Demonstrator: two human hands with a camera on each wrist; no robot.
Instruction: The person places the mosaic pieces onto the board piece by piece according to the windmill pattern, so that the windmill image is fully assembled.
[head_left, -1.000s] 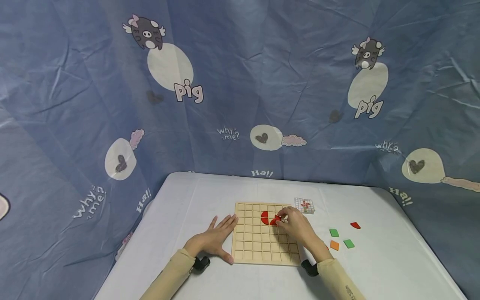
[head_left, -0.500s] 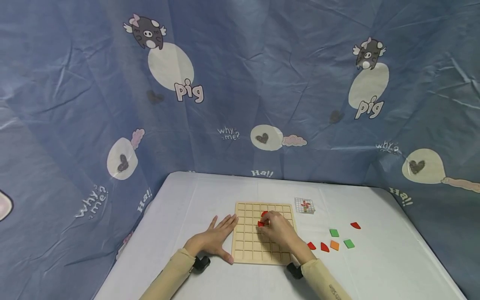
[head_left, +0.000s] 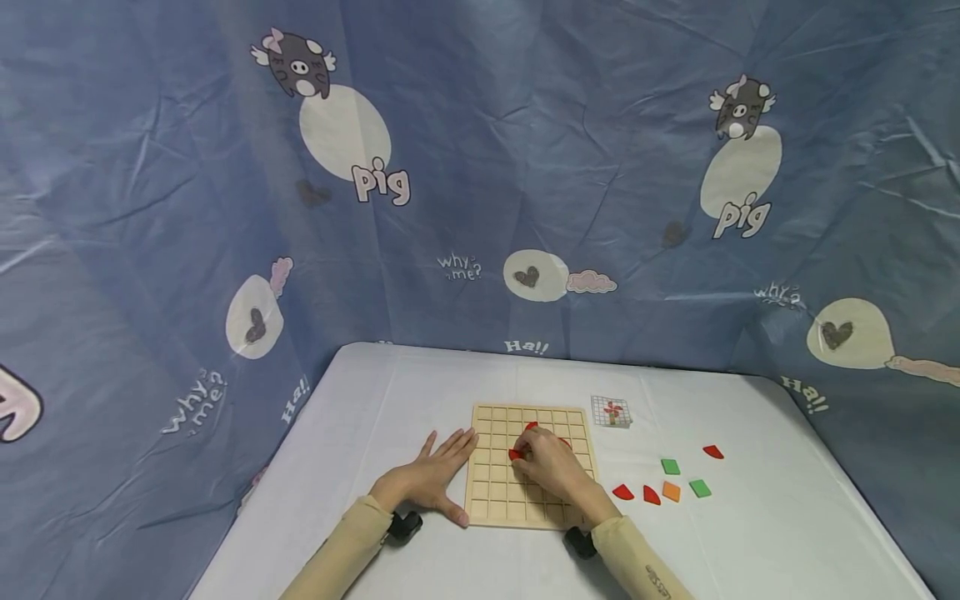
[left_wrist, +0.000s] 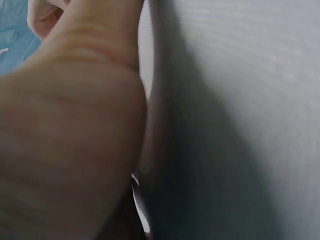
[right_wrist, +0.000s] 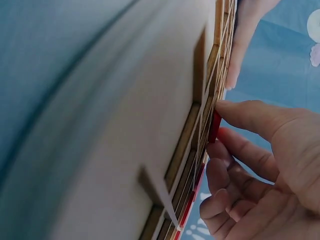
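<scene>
My left hand [head_left: 427,479] lies with fingers spread along the left side of a wooden grid board [head_left: 495,492], fingertips and thumb at its edge. Over the middle of the board, my right hand [head_left: 553,462] pinches a red quarter-round tile [head_left: 515,454] between thumb and fingers. The right wrist view shows that tile [right_wrist: 215,126] on edge, close against the board's raised ridges. Another red tile [head_left: 532,426] sits in the board just behind the hand, and a further red tile [head_left: 566,442] peeks out to its right. The left wrist view holds mostly wrist and white tabletop.
To the right of the board lie red quarter-round tiles [head_left: 652,495], green square tiles [head_left: 671,467] and an orange tile [head_left: 671,492]. A clear gridded card with a red flower picture [head_left: 612,412] is behind them. A blue printed curtain [head_left: 450,208] hangs behind the table.
My right hand has moved left across the board from its right back part, and the red tile at its fingertips now stands further left and nearer. The left hand has stayed put.
</scene>
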